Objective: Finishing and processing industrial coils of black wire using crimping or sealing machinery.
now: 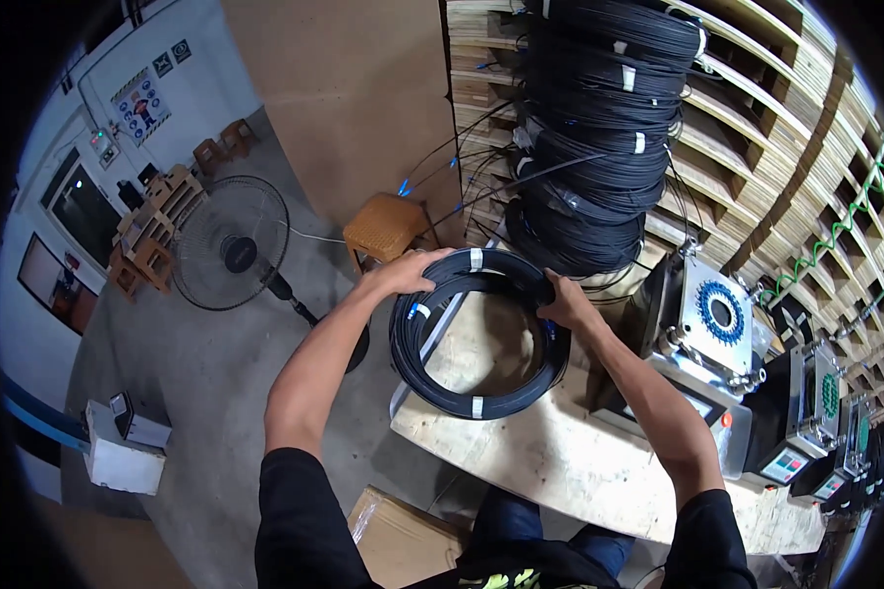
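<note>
A coil of black cable [481, 404], bound with white tape bands, lies at the left end of the wooden workbench [599, 461] and slightly overhangs its edge. My left hand [410, 274] is closed round the coil's far left side, thumb on the inner side. On its far right side my right hand [568, 300] grips the ring too. A blue-tipped cable end with a white tag shows on the coil's left part. Behind it rises a tall stack of similar black cable coils [589, 187], with loose blue-tipped ends sticking out to the left.
To the right stands a metal machine [722, 314] with a ring of blue connectors; similar machines [805, 412] follow it. A wooden slatted rack [756, 128] runs behind. Left are a standing fan [236, 250], a brown stool [388, 226] and a white box [123, 452]. Flat cardboard [403, 540] lies below.
</note>
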Available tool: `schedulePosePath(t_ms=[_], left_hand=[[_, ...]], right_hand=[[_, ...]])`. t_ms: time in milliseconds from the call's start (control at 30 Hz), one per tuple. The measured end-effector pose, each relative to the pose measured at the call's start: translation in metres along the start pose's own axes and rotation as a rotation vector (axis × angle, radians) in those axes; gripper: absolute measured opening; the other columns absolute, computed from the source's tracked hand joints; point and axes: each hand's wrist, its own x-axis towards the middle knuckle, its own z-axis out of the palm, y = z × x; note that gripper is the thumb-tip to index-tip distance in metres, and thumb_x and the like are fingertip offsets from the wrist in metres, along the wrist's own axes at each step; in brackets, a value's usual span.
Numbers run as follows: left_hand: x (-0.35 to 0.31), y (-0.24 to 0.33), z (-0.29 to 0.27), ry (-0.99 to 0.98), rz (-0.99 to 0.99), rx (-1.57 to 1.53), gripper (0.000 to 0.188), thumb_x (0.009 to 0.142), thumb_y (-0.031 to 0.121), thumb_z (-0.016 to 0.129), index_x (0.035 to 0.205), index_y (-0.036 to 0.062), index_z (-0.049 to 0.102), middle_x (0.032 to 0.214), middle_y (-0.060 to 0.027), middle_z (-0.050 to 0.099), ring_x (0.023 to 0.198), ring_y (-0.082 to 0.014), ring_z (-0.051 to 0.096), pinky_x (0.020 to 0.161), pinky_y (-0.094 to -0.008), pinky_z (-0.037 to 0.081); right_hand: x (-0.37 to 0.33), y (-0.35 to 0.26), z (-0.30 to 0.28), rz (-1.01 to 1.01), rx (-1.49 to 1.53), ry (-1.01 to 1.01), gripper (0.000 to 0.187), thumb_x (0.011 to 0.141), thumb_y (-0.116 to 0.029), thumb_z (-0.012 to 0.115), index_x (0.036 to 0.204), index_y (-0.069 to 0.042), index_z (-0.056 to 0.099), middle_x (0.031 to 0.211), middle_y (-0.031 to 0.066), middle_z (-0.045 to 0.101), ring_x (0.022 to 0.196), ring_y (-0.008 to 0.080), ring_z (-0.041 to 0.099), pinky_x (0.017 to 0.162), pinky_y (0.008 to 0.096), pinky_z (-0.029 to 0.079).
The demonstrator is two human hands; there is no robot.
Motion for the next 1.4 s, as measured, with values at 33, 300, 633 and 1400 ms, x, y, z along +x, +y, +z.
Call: schedulePosePath(t_ms=[33, 300, 633, 1400], left_hand=[[0.007, -0.002, 0.004, -0.003, -0.001, -0.035, 0.084, 0.078, 0.002, 0.066, 0.155, 0.0124, 0.036, 0.133, -0.0167, 0.062, 0.119, -0.0291, 0.062, 0.102, -0.0376, 0.046], [0.012, -0.010, 0.017, 0.063, 0.039, -0.040, 0.084, 0.075, 0.005, 0.068, 0.154, 0.0126, 0.039, 0.117, -0.0201, 0.070, 0.101, -0.0289, 0.069, 0.092, -0.0373, 0.052], [0.055, -0.023, 0.014, -0.076, 0.053, 0.051, 0.089, 0.076, 0.002, 0.078, 0.154, 0.0202, 0.039, 0.125, -0.0172, 0.068, 0.113, -0.0311, 0.065, 0.100, -0.0403, 0.049], [0.069, 0.004, 0.029, -0.044, -0.037, 0.094, 0.086, 0.075, 0.002, 0.079, 0.151, 0.0174, 0.043, 0.132, -0.0159, 0.065, 0.120, -0.0316, 0.063, 0.102, -0.0414, 0.049]], right_hand=[[0.005, 0.009, -0.002, 0.005, -0.006, 0.026, 0.092, 0.063, -0.016, 0.083, 0.145, 0.007, 0.045, 0.114, 0.0292, 0.068, 0.110, 0.0354, 0.068, 0.095, 0.0374, 0.052], [0.032, 0.033, 0.005, -0.050, -0.106, -0.009, 0.073, 0.063, -0.013, 0.082, 0.129, 0.005, 0.055, 0.105, 0.0307, 0.068, 0.103, 0.0414, 0.067, 0.088, 0.0428, 0.055], [-0.010, 0.015, 0.030, 0.138, -0.076, 0.144, 0.059, 0.067, -0.010, 0.084, 0.117, 0.004, 0.055, 0.101, 0.0302, 0.068, 0.100, 0.0479, 0.066, 0.085, 0.0509, 0.057], [-0.013, 0.066, 0.041, 0.126, 0.094, 0.133, 0.074, 0.069, -0.020, 0.082, 0.134, -0.002, 0.051, 0.114, 0.0288, 0.067, 0.109, 0.0437, 0.065, 0.092, 0.0470, 0.053]])
